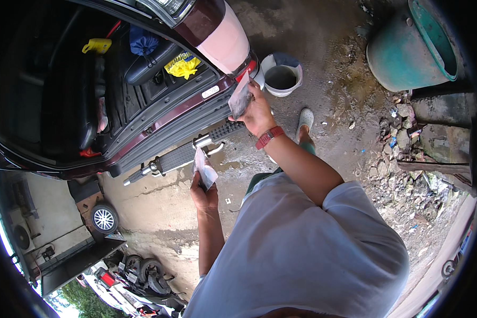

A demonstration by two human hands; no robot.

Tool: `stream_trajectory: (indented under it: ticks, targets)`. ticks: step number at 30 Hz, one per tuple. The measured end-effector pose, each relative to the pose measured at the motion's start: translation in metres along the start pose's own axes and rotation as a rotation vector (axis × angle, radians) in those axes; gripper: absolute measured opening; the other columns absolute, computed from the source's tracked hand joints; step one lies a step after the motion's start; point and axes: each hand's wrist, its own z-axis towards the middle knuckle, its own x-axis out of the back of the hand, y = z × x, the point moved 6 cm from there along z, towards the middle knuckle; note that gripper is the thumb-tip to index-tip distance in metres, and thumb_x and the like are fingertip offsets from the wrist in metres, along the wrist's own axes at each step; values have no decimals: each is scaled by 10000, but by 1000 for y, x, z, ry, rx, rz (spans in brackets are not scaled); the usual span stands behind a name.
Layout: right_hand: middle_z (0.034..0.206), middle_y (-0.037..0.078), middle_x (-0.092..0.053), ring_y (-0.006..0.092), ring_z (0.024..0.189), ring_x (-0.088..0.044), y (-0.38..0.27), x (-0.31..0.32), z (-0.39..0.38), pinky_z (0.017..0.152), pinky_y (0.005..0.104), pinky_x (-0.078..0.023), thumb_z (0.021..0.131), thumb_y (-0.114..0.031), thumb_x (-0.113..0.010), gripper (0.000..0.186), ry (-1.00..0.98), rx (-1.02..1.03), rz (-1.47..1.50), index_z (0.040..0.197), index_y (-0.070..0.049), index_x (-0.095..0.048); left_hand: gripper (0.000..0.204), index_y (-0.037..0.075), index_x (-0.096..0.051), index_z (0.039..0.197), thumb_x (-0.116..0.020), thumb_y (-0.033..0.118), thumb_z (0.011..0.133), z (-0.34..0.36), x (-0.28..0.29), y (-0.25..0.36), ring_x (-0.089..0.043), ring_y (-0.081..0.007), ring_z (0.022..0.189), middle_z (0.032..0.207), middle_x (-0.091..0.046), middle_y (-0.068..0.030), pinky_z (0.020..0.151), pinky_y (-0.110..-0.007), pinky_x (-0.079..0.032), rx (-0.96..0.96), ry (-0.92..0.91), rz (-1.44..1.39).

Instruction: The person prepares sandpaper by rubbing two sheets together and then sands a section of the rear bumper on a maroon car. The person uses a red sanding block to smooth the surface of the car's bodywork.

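Observation:
My right hand, with a red watch on its wrist, grips a flat pale-pink piece smeared dark grey, near the vehicle's rear corner. That corner has a pale-pink patch beside maroon paint and a red lamp. Lower and to the left, my left hand holds a similar pale pink-and-white piece, partly darkened. It is below the metal side step of the open vehicle. A yellow bag and a blue bag lie inside the vehicle.
A white bucket with dark contents stands beside the rear corner. A large teal tub is at the upper right, above rubble. A wheel and motorbikes are at lower left. My sandaled foot is on wet concrete.

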Motion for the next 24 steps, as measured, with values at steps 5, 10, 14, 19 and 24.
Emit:
stream_trajectory:
  ticks: [5, 10, 14, 19, 24]
  targets:
    - [1459, 141, -384, 257, 1306, -483, 2, -43, 26, 1100, 363, -437, 988, -185, -708, 533, 202, 851, -569, 1462, -110, -477, 464, -72, -437, 1464, -467, 150, 1057, -19, 8, -11, -685, -262, 1164, 1360, -627, -210, 927, -317, -615, 31, 114, 70]
    - [1464, 184, -367, 385, 1353, -438, 7, -84, 31, 1132, 478, -395, 981, -291, -710, 545, 329, 1094, -644, 1453, -119, -499, 451, -52, -436, 1459, -457, 167, 1066, -30, 8, -14, -717, -223, 1071, 1327, -655, -179, 782, -284, -633, 54, 171, 152]
    - [1470, 193, -380, 401, 1362, -430, 12, -111, 23, 1113, 516, -383, 966, -293, -708, 555, 391, 1108, -722, 1457, -126, -509, 413, -26, -462, 1429, -454, 181, 1072, -27, 28, -8, -738, -153, 899, 1263, -688, -140, 572, -233, -602, 68, 179, 185]
    - [1471, 192, -387, 403, 1373, -421, 15, -126, 24, 1114, 527, -364, 959, -287, -714, 540, 441, 1097, -637, 1440, -123, -531, 362, -23, -503, 1368, -460, 184, 1074, -26, 19, -1, -724, -146, 821, 1145, -709, -109, 583, -237, -599, 57, 233, 206]
    - [1467, 184, -393, 394, 1381, -418, 18, -133, 26, 1113, 524, -356, 957, -294, -717, 536, 463, 1063, -623, 1436, -128, -544, 291, -7, -557, 1276, -481, 184, 1071, -23, 8, 2, -722, -144, 808, 1063, -721, -90, 577, -236, -589, 55, 205, 214]
